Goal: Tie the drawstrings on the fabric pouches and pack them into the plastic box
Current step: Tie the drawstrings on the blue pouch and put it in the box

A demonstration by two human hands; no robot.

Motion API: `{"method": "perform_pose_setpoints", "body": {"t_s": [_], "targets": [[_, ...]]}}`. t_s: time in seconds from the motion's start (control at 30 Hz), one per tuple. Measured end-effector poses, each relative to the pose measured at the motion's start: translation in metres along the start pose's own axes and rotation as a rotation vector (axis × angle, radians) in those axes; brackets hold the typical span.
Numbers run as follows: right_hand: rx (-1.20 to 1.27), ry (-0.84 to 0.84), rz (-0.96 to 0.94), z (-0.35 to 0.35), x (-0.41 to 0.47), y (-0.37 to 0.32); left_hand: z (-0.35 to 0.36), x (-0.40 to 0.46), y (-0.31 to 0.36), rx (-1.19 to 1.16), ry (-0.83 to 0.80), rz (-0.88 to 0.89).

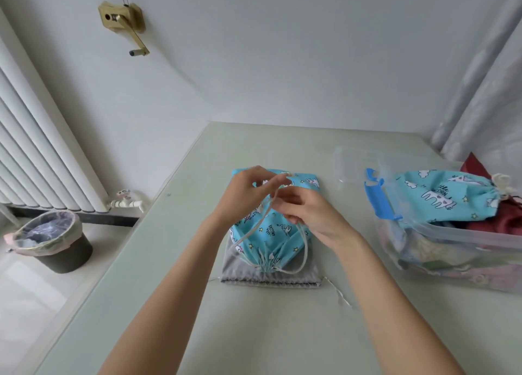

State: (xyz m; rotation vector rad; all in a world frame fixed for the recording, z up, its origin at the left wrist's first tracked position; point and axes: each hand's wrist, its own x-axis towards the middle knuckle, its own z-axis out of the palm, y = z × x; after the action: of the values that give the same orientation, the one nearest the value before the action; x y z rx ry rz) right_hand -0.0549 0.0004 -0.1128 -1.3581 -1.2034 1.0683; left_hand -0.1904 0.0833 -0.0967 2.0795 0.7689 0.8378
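Pouch in work: turquoise fabric drawstring pouch [275, 233] printed with white cartoon animals, yellow stars and small dark lettering; it lies flat at the middle of the pale green tabletop [197, 304], its gathered mouth toward the person.
Drawstring: off-white cord [304, 250] runs out of the gathered mouth in two loops and rises to both hands.
Underlying pouch: grey fabric drawstring pouch [271, 275] lies directly beneath the turquoise one; its hem and a thin white cord [340, 297] show at the near edge.
Left hand: left hand [245, 198] is raised over the pouch, fingers curled, thumb and fingertips pinching the cord.
Right hand: right hand [308, 215] is just beside the left, fingers curled round the cord strands.
Box: clear plastic storage box [452, 241] with blue latch clips [377, 198] stands at the right of the table, well apart from the pouch in work.
Box contents: second turquoise printed pouch [446, 198], mouth drawn closed, lies on top; dark red fabric [491, 222] lies beside it; other items below are too blurred to identify.
Lid: clear plastic lid [356, 165] lies on the table behind the box.
Legible writing: the packed pouch shows "ORN" under a partly readable word; lettering on the pouch in work is too small to read.
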Motion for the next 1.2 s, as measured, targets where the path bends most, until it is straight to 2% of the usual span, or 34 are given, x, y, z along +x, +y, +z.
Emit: {"method": "perform_pose_setpoints", "body": {"t_s": [0.07, 0.17, 0.23, 0.3, 0.37, 0.43, 0.53, 0.6, 0.67, 0.73, 0.87, 1.0, 1.07, 1.2], "targets": [[-0.022, 0.02, -0.035, 0.001, 0.005, 0.002, 0.004, 0.003, -0.001, -0.015, -0.031, -0.001], [-0.013, 0.177, -0.07, -0.001, 0.01, 0.003, 0.003, 0.002, -0.002, -0.056, -0.041, -0.07], [0.038, 0.223, -0.078, -0.006, 0.01, 0.002, -0.005, 0.002, -0.007, -0.111, -0.178, -0.182], [0.084, 0.24, -0.075, -0.011, 0.01, 0.0, -0.012, 0.0, -0.012, -0.025, -0.399, -0.26], [0.146, 0.226, -0.071, -0.015, 0.009, 0.0, -0.013, 0.0, -0.016, 0.088, -0.523, -0.242], [0.243, 0.163, -0.069, -0.018, 0.008, -0.001, -0.014, 0.001, -0.019, 0.077, -0.496, -0.19], [0.228, 0.009, -0.119, -0.025, 0.002, -0.004, -0.018, 0.001, -0.026, -0.147, -0.392, -0.19], [-0.017, -0.03, -0.169, -0.029, 0.001, -0.004, -0.022, 0.002, -0.029, -0.318, -0.349, -0.204], [-0.319, 0.025, -0.201, -0.031, 0.003, -0.002, -0.023, 0.002, -0.028, -0.467, -0.344, -0.185], [-0.459, 0.111, -0.264, -0.03, 0.005, 0.001, -0.021, 0.001, -0.025, -0.582, -0.369, -0.164], [-0.476, 0.21, -0.399, -0.025, 0.006, 0.001, -0.008, 0.002, -0.02, -0.474, -0.289, -0.112], [-0.466, 0.218, -0.476, -0.021, 0.005, -0.002, 0.002, 0.002, -0.019, -0.423, -0.297, -0.191], [-0.463, 0.219, -0.473, -0.02, 0.005, -0.003, 0.001, 0.004, -0.018, -0.376, -0.26, -0.189], [-0.407, 0.255, -0.373, -0.025, -0.002, 0.0, -0.01, 0.0, -0.024, -0.213, -0.061, -0.115]]}}
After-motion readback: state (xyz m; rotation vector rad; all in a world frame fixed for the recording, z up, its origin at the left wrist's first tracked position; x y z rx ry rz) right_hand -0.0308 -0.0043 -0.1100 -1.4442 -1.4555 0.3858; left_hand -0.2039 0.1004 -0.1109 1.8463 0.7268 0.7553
